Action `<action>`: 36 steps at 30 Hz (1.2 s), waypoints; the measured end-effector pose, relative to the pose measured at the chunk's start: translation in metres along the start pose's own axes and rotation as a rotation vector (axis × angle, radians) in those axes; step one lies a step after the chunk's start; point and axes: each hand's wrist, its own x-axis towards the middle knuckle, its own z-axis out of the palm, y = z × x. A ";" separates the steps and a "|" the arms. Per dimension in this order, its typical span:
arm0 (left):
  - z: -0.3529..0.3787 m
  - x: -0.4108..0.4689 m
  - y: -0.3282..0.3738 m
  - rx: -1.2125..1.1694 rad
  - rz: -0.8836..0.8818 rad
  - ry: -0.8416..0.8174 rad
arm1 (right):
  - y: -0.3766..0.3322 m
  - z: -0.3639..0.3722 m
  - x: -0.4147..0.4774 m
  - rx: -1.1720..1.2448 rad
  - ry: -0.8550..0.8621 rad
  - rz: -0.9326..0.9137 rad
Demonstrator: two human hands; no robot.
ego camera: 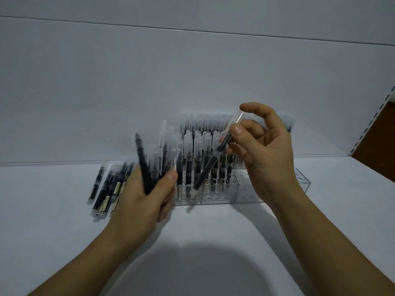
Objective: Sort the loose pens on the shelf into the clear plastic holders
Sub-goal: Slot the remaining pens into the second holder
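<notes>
My right hand (263,150) pinches one black pen with a clear cap (210,165) between thumb and fingers, tilted, its lower end over the front of the clear plastic holder (213,198). My left hand (142,197) grips a bunch of pens (158,161) fanned upward, left of the holder. Several pens stand upright in the holder's left and middle slots (201,150). The holder's right section (301,180) shows bare holes. A pile of loose pens (106,186) lies flat on the shelf, left of my left hand.
The white shelf surface (64,231) stretches in front, with a white back panel (149,82) behind the holder. A slotted shelf upright (372,122) rises at the right edge. A dark shadow falls on the shelf near me.
</notes>
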 end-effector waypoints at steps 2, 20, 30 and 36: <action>0.000 -0.001 0.001 -0.025 -0.020 -0.013 | 0.000 -0.003 0.002 -0.023 0.074 -0.018; 0.005 0.004 0.001 0.015 -0.022 0.105 | 0.004 -0.020 0.006 -0.670 0.204 -0.412; 0.003 0.005 -0.003 0.051 -0.055 0.119 | 0.000 -0.020 0.006 -0.735 0.182 -0.421; 0.003 0.004 -0.004 0.038 -0.055 0.087 | 0.007 -0.021 0.006 -0.797 0.144 -0.386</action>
